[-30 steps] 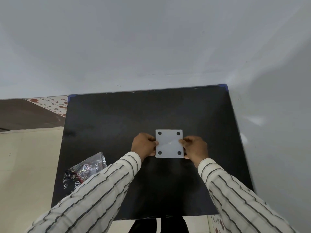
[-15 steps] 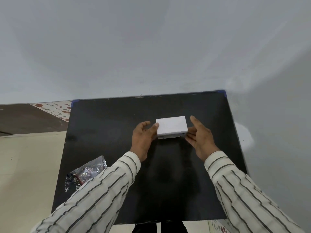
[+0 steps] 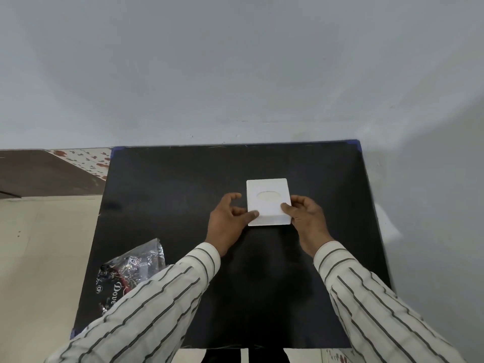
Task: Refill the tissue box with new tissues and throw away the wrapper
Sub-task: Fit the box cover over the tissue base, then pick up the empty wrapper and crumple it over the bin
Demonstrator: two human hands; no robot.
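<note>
White plastic is what you have between your hands: the tissue box (image 3: 268,202) sits toward the far right of the black table (image 3: 167,195), well in from its edges, with the oval opening facing up. Your left hand (image 3: 227,221) is loosely curled, its thumb resting on the near left corner of the box and the other fingers lifted clear of the left side. Your right hand (image 3: 306,218) pinches the near right corner, thumb on top and fingers tucked along the right side.

The step in hand looks like settling the box upright. Whether tissue is showing through the oval I cannot tell. If the box is filled, press evenly on both near corners so the lid seats flat, then check the far edge too, since pressure at the near edge alone may leave it gaping. Keep the box flat on the table while you press rather than lifting it; smooth plastic on a smooth top will likely slide, so steady it from both sides.

The crinkled, shiny wrapper (image 3: 131,273) lies near the table's near left corner, partly under your left sleeve (image 3: 146,305). It is light, so gather it in a full fist when you go to bin it.
</note>
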